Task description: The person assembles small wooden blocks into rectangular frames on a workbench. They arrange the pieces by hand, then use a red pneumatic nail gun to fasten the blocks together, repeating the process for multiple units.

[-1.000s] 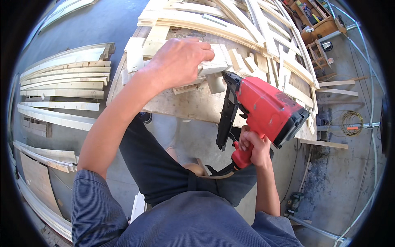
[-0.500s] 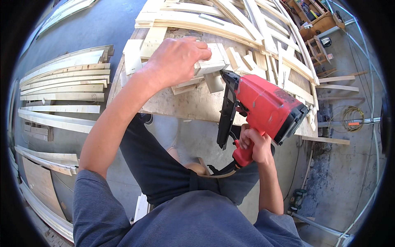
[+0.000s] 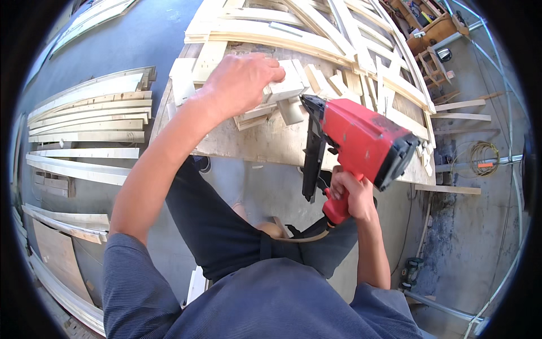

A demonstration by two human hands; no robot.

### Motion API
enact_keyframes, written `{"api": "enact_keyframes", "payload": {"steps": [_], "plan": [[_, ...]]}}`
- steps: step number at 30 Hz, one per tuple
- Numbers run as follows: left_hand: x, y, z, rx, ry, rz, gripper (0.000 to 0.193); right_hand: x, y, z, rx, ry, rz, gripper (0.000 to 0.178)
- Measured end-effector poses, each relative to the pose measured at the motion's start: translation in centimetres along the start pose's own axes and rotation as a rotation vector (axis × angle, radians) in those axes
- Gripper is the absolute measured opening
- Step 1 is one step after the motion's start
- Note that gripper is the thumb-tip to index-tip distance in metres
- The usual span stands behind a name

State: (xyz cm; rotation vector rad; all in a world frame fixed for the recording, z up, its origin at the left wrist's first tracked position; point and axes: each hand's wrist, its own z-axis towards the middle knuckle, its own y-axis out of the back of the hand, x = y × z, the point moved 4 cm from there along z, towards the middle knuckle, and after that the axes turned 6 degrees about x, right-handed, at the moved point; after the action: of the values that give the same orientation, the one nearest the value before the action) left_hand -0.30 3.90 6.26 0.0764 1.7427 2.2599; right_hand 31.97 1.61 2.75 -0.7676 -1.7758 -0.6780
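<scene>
A red and black pneumatic nail gun [image 3: 364, 135] is in my right hand [image 3: 354, 195], fingers wrapped round its handle. Its black nose points up and left, close to the right end of a short pale wood block [image 3: 288, 87]. My left hand [image 3: 245, 82] grips that block from above and the left, thumb along its top; the fingers on the far side are partly hidden. Under the block, a smaller wooden piece [image 3: 291, 112] sticks out toward me over the worktable [image 3: 226, 148]. From the gun's handle an air hose [image 3: 307, 239] runs across my lap.
Long slatted wood frames [image 3: 271, 39] cover the table's far side. Short offcuts [image 3: 339, 85] lie right of the block. Stacked planks [image 3: 90, 110] rest on the floor at left. At right are a coiled hose [image 3: 484, 158], metal pipes and a green power tool [image 3: 412, 271].
The nail gun's nose has shifted slightly left and down, and its body has tilted a little. My left hand stays on the block, nearly unmoved.
</scene>
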Motion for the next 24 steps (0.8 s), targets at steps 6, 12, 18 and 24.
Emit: {"api": "enact_keyframes", "payload": {"steps": [6, 12, 18, 24], "plan": [[-0.7, 0.3, -0.5, 0.010, 0.028, -0.057, 0.042, 1.3, 2.0, -2.0, -0.119, 0.168, 0.149, 0.024], [2.1, 1.1, -0.2, 0.074, -0.034, -0.289, 0.041, 1.0, 2.4, -3.5, -0.076, 0.160, 0.174, 0.020], [1.8, 2.7, 1.9, 0.113, -0.153, -0.120, 0.043, -1.5, -0.8, -3.0, -0.023, -0.067, 0.017, 0.030], [1.5, 1.9, 6.0, 0.403, -0.185, -0.086, 0.042, -1.1, -4.4, -0.8, 0.016, 0.021, -0.063, 0.023]]}}
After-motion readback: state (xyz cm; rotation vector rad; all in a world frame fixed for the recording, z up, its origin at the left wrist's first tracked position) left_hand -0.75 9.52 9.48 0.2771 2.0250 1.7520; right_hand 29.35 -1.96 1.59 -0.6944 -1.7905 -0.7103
